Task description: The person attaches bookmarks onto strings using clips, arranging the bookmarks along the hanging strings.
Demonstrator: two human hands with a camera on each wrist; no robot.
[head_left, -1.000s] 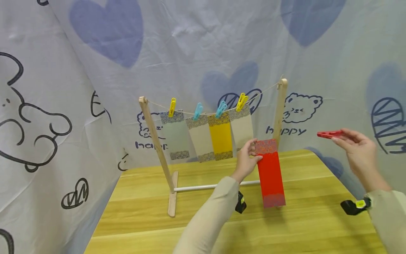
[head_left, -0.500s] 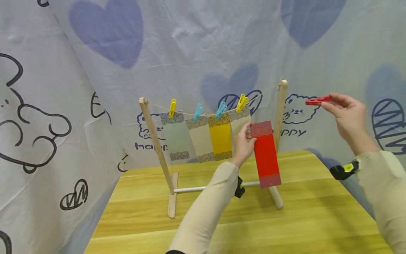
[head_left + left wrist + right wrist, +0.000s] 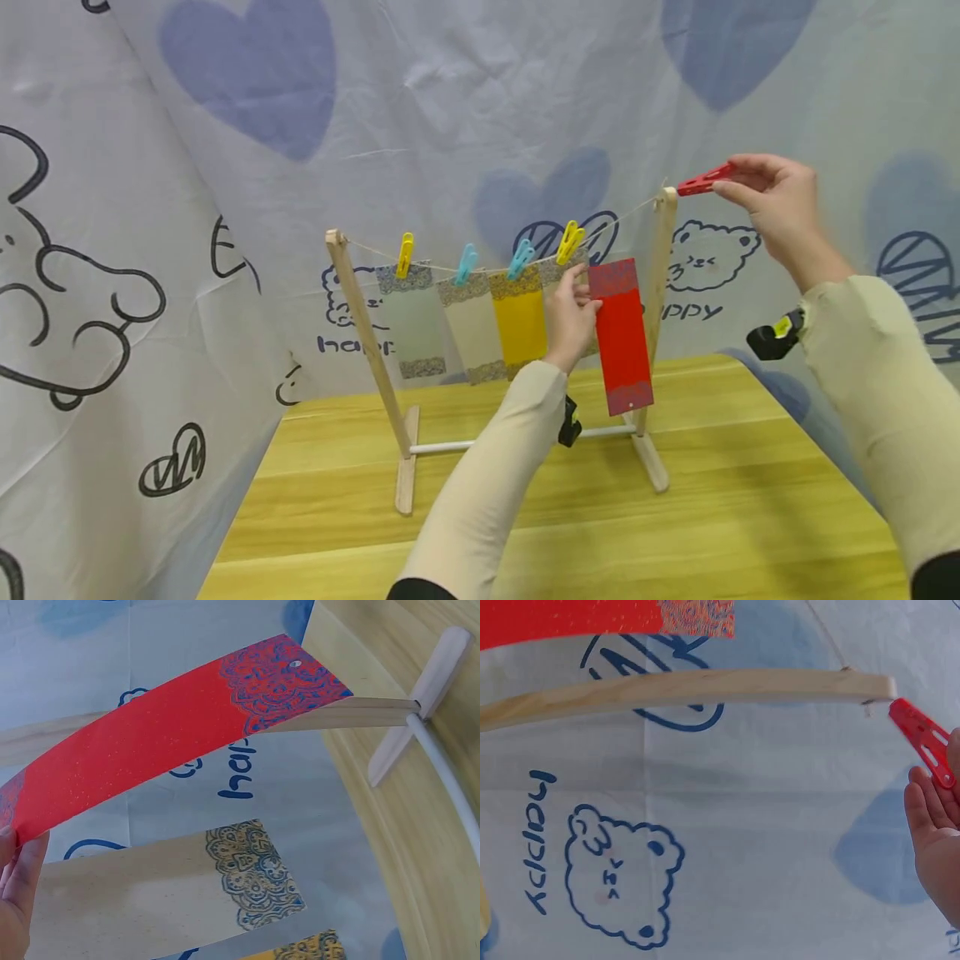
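My left hand (image 3: 572, 321) pinches the upper left edge of a red paper strip (image 3: 624, 337) with patterned ends. The strip hangs just below the string (image 3: 624, 218), in front of the right part of the rack, and its lower end shows in the left wrist view. In my right hand (image 3: 783, 204) is a red clothespin (image 3: 705, 180), held between thumb and fingers. Its tip is beside the top of the right wooden post (image 3: 662, 250); the right wrist view shows the clothespin (image 3: 922, 742) near the post's end (image 3: 877, 686).
Several paper strips hang on the string from yellow clothespins (image 3: 405, 255) and blue clothespins (image 3: 521, 259). One pale strip (image 3: 165, 892) is partly behind my left hand. A white bar (image 3: 442, 447) joins the posts' feet on the wooden table (image 3: 570, 542). A printed cloth hangs behind.
My left hand has raised the red strip toward the string, slightly leftward. My right hand has moved up and left with the red clothespin, reaching the right post's top.
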